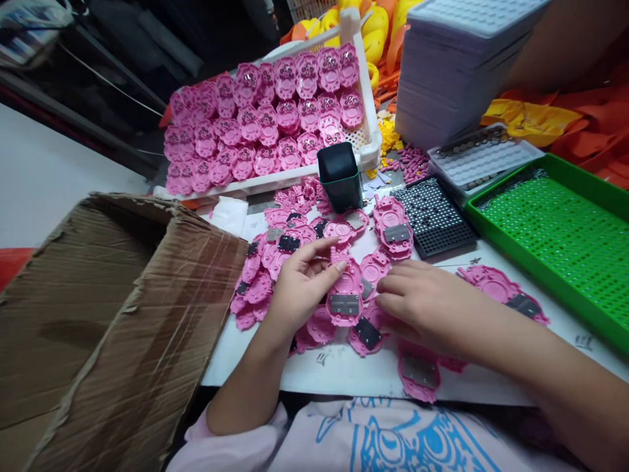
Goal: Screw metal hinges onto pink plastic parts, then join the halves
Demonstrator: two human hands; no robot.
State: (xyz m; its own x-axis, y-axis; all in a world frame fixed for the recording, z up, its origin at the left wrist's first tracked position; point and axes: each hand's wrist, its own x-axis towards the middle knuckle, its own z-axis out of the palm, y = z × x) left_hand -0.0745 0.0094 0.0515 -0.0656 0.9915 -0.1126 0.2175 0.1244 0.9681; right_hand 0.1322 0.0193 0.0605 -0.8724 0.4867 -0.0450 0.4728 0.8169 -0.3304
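Note:
My left hand grips a pink plastic toy casing by its upper edge, thumb on top. The casing is held upright and has a grey rectangular plate near its lower end. Just to the right, my right hand has its fingers curled inward beside another pink casing; whatever its fingertips hold is hidden. Under and around both hands lie several more pink casings, some with a black plate, some with a grey one. A loose casing rests at the table's front edge.
A cardboard box stands open at left. Behind are a white crate of pink casings and a dark green cup. To the right sit a black perforated tray, a green tray and a tall stack of white trays.

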